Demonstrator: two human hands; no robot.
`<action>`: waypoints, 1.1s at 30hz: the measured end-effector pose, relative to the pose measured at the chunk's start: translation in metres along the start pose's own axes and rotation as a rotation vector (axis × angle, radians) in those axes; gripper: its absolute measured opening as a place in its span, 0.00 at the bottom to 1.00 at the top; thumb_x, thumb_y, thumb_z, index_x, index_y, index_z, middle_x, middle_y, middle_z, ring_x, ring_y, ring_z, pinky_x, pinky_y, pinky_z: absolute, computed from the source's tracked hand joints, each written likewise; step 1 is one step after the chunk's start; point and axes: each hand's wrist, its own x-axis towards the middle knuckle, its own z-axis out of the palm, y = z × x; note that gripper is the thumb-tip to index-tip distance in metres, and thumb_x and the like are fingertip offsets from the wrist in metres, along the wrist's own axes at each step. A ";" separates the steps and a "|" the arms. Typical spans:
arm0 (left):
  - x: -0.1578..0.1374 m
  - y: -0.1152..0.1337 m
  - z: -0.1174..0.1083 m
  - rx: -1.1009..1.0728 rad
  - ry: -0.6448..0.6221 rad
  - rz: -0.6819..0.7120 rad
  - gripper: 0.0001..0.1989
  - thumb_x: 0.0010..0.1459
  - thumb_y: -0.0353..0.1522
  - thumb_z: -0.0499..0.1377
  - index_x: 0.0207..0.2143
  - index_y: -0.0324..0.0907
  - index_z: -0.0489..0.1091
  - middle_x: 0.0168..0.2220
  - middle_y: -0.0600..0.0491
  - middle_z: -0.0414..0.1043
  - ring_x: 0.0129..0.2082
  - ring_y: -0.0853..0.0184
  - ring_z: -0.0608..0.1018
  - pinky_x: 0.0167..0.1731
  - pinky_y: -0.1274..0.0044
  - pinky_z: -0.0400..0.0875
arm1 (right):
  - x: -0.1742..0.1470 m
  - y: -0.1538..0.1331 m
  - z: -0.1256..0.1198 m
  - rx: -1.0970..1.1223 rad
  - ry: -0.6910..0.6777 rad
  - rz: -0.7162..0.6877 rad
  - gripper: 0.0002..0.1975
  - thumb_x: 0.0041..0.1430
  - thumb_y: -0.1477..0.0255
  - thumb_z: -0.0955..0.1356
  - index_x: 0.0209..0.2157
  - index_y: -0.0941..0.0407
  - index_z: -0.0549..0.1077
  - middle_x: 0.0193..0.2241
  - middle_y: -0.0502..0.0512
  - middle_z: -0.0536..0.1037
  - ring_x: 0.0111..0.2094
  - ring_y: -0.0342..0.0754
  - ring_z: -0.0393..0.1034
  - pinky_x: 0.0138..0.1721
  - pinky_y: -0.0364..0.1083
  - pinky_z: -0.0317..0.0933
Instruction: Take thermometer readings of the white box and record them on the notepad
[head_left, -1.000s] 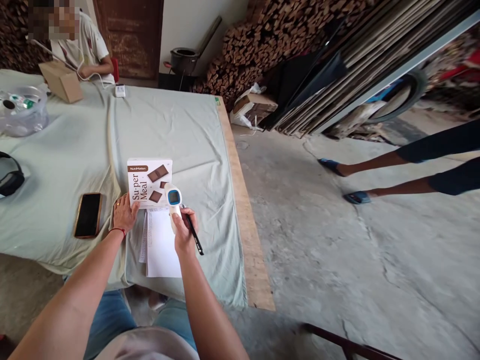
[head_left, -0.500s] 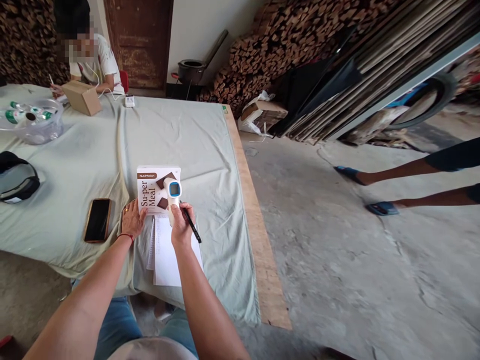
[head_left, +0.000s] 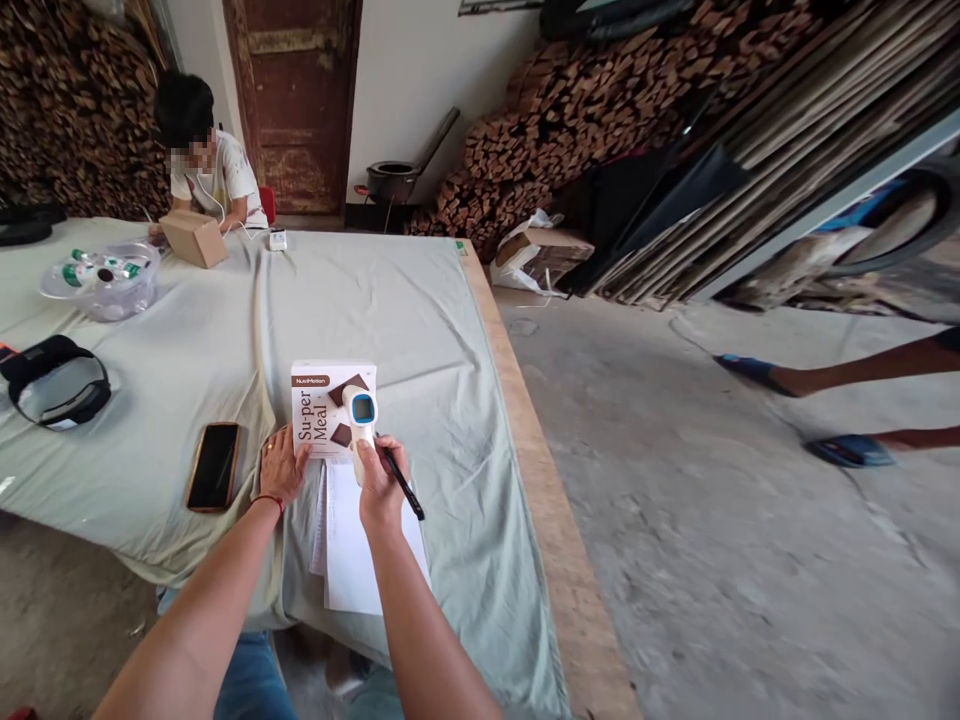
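Closing its fingers around both a white handheld device with a blue-rimmed screen [head_left: 363, 408] and a black pen [head_left: 405, 487], the right hand [head_left: 382, 482] holds the device over the lower right of a white printed box [head_left: 317, 408]. The left hand [head_left: 283, 467] lies at that box's lower left corner, thumb on its face and fingers loosely bent beside it, though whether it grips cannot be told. Papers [head_left: 352, 565] lie just below the box, a phone [head_left: 214, 467] left of the left hand, and farther off on the cloth-covered table [head_left: 405, 300] stand a clear tub [head_left: 135, 300] of bottles and a cardboard carton [head_left: 195, 240], near a seated person [head_left: 238, 175].
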 end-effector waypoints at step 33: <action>0.004 0.014 -0.008 0.024 -0.059 -0.019 0.32 0.69 0.47 0.38 0.59 0.34 0.63 0.55 0.38 0.70 0.56 0.50 0.71 0.55 0.63 0.64 | -0.023 0.009 -0.136 -0.803 0.068 -0.474 0.13 0.53 0.59 0.71 0.35 0.54 0.76 0.38 0.60 0.78 0.44 0.56 0.69 0.46 0.55 0.63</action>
